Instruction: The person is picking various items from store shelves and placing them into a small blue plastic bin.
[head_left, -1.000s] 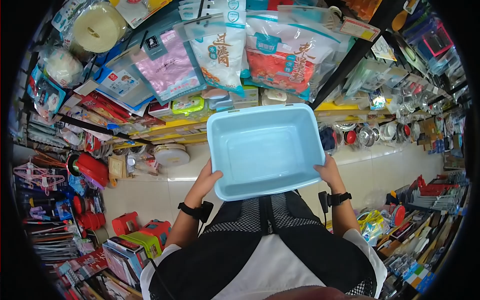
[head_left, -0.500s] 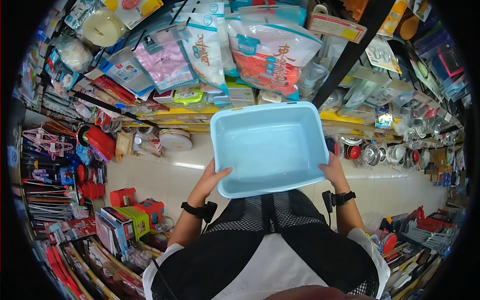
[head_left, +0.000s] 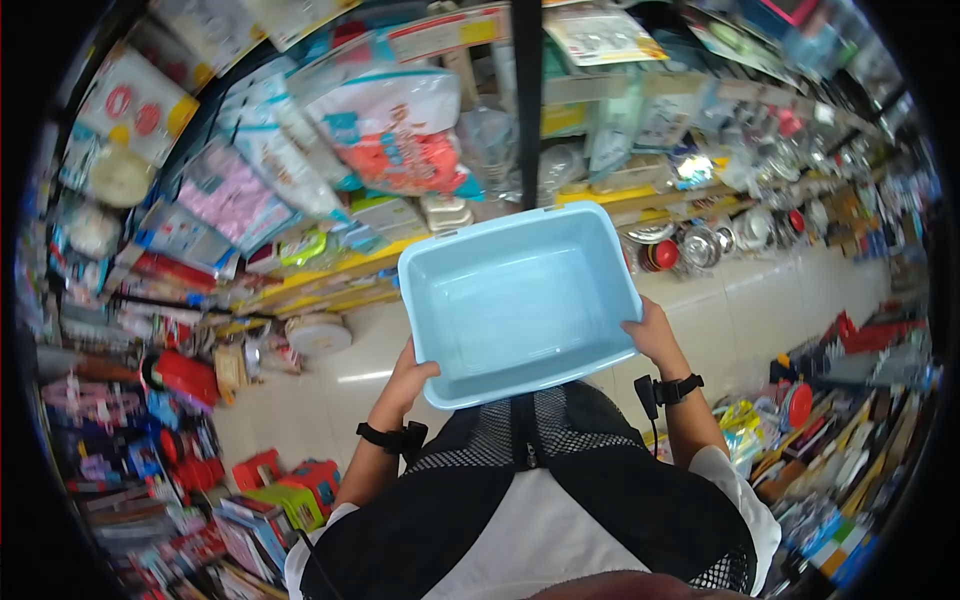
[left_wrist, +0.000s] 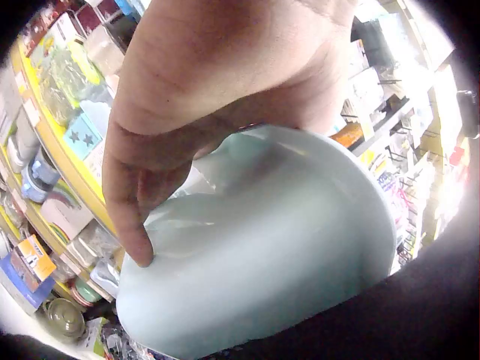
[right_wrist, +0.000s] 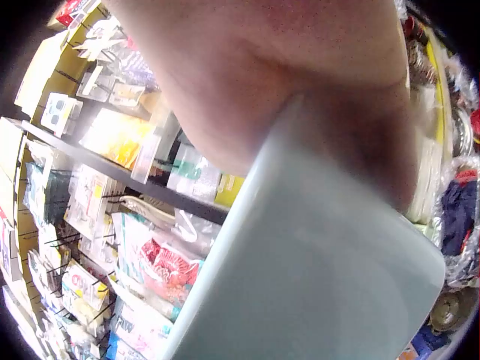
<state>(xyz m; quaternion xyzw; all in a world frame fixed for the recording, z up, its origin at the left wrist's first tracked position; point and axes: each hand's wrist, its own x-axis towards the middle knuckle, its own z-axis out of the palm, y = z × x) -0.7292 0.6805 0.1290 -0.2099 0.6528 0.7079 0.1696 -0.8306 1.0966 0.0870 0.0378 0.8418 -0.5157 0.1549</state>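
Note:
A light blue plastic basin (head_left: 525,290), rectangular with rounded corners, is held out in front of the person's waist, its inside bare. The left hand (head_left: 408,383) grips its near left corner, thumb over the rim. On the right side the right hand (head_left: 655,335) grips the rim with the thumb inside. In the left wrist view the fingers (left_wrist: 135,232) of the left hand lie against the basin's outer wall (left_wrist: 262,255). The right wrist view shows the basin's outer side (right_wrist: 322,262) under the right hand (right_wrist: 300,97), whose fingertips are mostly hidden.
Ahead, a shop shelf carries hanging packets, among them a red and white bag (head_left: 395,150). A black shelf post (head_left: 527,100) rises beyond the basin. Metal pots (head_left: 700,245) line the lower shelf on the right. Goods also crowd both sides, with boxes (head_left: 290,490) at the lower left above the tiled floor (head_left: 740,320).
The view has swung to the right, so the shelf and its packets slide left and the post now stands near the middle. Both hands keep their grip on the basin, which tilts slightly.

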